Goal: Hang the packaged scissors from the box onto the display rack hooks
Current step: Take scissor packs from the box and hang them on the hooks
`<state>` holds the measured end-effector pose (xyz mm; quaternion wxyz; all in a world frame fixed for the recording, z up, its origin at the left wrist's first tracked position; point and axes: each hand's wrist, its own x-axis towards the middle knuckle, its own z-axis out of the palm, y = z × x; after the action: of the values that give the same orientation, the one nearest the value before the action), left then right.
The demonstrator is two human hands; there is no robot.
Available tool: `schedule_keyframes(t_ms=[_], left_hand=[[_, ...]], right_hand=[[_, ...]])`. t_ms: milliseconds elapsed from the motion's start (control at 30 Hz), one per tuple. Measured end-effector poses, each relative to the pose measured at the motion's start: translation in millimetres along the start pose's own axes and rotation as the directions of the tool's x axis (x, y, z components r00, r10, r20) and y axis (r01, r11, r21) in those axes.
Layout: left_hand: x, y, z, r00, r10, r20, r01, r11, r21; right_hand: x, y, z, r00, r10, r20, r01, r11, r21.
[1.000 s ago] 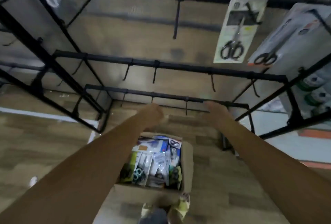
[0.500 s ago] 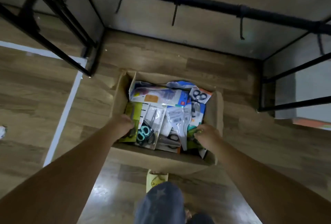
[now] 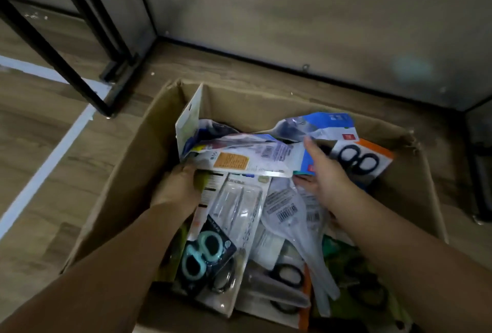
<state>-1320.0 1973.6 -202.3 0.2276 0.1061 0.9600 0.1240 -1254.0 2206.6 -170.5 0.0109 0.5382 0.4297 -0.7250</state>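
From the head camera I am looking straight down into an open cardboard box [image 3: 149,151] standing on the wood-look floor [image 3: 40,125], close to a grey wall panel at the far side. The box is filled with a loose heap of packaged scissors [image 3: 239,215] lying at all angles.

My left hand [image 3: 181,186] is inside the box near its left wall; its fingers reach under the edge of a flat white package with an orange label [image 3: 239,159], and I cannot tell how tightly they curl there. My right hand [image 3: 323,173] is further right, thumb lying on top of that same package's right end and fingers below it, so it pinches the package.

Nearer to me lies a clear blister pack with teal-handled scissors [image 3: 202,255]. At the far right of the heap a white and orange card shows black-handled scissors [image 3: 359,159]. A white card [image 3: 187,119] stands upright against the far left corner.

The black legs of the display rack [image 3: 80,47] stand on the floor at far left.
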Motion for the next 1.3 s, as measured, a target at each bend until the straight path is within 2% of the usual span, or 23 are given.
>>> schedule_keyframes(t_ms=[67,133,333,400,500,600,767,867,933,1033,1133,1200,1300], left_hand=[[2,-10,4,0.998,0.036,-0.043,-0.037,0.999,-0.032],[-1,-16,7,0.997,0.046,-0.064,-0.049,0.998,-0.038],[-3,-18,13,0.995,0.015,-0.098,-0.029,0.988,-0.150],[-4,-21,13,0.995,0.016,-0.102,-0.032,0.987,-0.156],[-4,-21,15,0.991,0.029,-0.128,-0.045,0.991,-0.126],[-8,-18,11,0.995,0.026,-0.094,-0.038,0.990,-0.134],[-39,-3,-20,0.981,-0.130,0.147,0.160,0.963,-0.217],[-70,18,-59,0.951,-0.241,0.193,0.274,0.946,-0.172],[-94,34,-91,0.941,-0.270,0.203,0.310,0.930,-0.199],[-131,65,-150,0.954,-0.235,0.185,0.278,0.925,-0.258],[-163,98,-217,0.976,-0.128,0.174,0.179,0.932,-0.315],[-185,118,-260,0.984,-0.082,0.155,0.130,0.933,-0.335],[-216,142,-322,0.992,0.007,0.126,0.050,0.897,-0.438]], right_hand=[[4,-3,15,0.980,0.099,0.170,-0.109,0.993,0.050],[5,-3,28,0.951,0.155,0.268,-0.156,0.988,-0.019],[3,-17,57,0.958,0.248,0.144,-0.204,0.942,-0.267],[3,-12,60,0.975,0.194,0.105,-0.155,0.942,-0.296],[5,3,57,0.994,0.099,0.052,-0.085,0.971,-0.225],[-4,9,53,0.997,-0.042,-0.069,0.028,0.982,-0.187],[-53,-10,35,0.971,-0.182,-0.158,0.151,0.970,-0.189],[-101,-38,13,0.929,-0.306,-0.210,0.258,0.939,-0.229],[-138,-59,-1,0.917,-0.327,-0.230,0.254,0.921,-0.295],[-201,-92,-15,0.902,-0.387,-0.191,0.285,0.867,-0.409],[-270,-130,-18,0.863,-0.498,-0.079,0.378,0.742,-0.553],[-315,-157,-15,0.848,-0.530,0.010,0.433,0.682,-0.589],[-384,-203,-9,0.834,-0.541,0.109,0.495,0.648,-0.579]])
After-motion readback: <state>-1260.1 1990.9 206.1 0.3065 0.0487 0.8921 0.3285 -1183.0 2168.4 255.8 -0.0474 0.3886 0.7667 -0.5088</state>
